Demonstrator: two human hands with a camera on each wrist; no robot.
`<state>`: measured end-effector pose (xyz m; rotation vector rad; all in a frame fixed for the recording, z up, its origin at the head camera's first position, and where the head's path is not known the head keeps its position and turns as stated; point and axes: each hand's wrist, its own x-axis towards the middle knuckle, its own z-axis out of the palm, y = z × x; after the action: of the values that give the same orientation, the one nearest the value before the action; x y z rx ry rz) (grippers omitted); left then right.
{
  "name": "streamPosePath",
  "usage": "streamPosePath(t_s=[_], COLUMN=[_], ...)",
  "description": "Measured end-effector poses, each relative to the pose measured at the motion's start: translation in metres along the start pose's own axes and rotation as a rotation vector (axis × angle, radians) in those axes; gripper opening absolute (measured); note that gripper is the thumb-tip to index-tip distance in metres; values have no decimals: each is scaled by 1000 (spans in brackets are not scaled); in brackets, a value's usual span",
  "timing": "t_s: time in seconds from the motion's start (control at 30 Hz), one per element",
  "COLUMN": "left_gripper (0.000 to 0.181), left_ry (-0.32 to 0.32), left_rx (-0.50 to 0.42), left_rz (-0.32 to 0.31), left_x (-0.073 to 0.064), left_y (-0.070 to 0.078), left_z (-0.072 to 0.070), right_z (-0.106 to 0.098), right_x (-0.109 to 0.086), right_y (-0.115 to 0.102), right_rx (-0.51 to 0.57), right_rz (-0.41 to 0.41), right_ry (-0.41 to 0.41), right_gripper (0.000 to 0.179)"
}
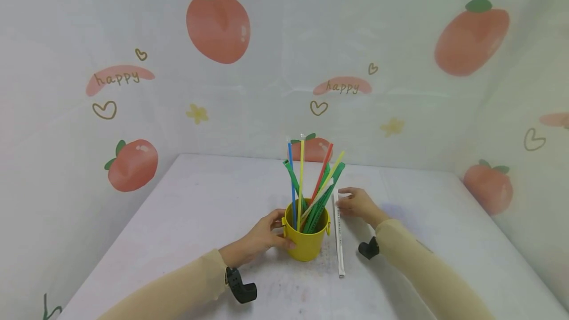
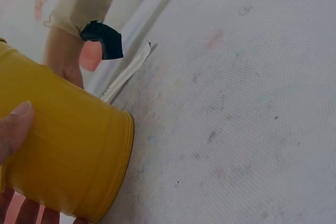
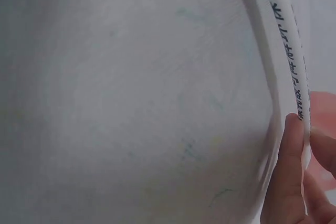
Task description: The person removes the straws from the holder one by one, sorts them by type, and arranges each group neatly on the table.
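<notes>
A small yellow bucket (image 1: 306, 247) with side handles stands upright on the table. My left hand (image 1: 263, 235) grips its left side, thumb (image 2: 14, 129) on the near wall and the other fingers round behind. Blue, red and yellow straws and several green-wrapped straws (image 1: 317, 214) lean inside the bucket. To its right, a long white paper-wrapped straw (image 1: 339, 241) with dark print lies along the table. My right hand (image 1: 359, 206) pinches this straw near its far part; the right wrist view shows thumb and fingers (image 3: 289, 166) on either side of the printed wrapper (image 3: 289, 51).
The white cloth-covered table (image 1: 200, 201) has faint coloured stains. Behind it hangs a white backdrop (image 1: 275, 38) printed with red fruit, hearts and words. A black band-mounted device sits on each wrist.
</notes>
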<state>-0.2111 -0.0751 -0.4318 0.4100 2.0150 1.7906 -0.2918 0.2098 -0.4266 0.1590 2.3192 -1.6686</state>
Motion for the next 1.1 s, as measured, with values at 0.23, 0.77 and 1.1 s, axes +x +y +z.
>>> streamPosePath(t_s=[0.23,0.77,1.1], left_gripper=[71,71,71], left_ry=[3,11,9], left_rx=[-1,8,11], left_rz=[-5,-12,-3], left_x=[-1,0,1], left_y=[1,0,-1], left_z=[0,0,0], right_z=[3,5,6], right_x=[5,9,11], right_y=[3,0,0], right_rx=[-20,-161,-263], right_rz=[27,63,116], right_ry=[23,60,96], right_gripper=[50,47,46])
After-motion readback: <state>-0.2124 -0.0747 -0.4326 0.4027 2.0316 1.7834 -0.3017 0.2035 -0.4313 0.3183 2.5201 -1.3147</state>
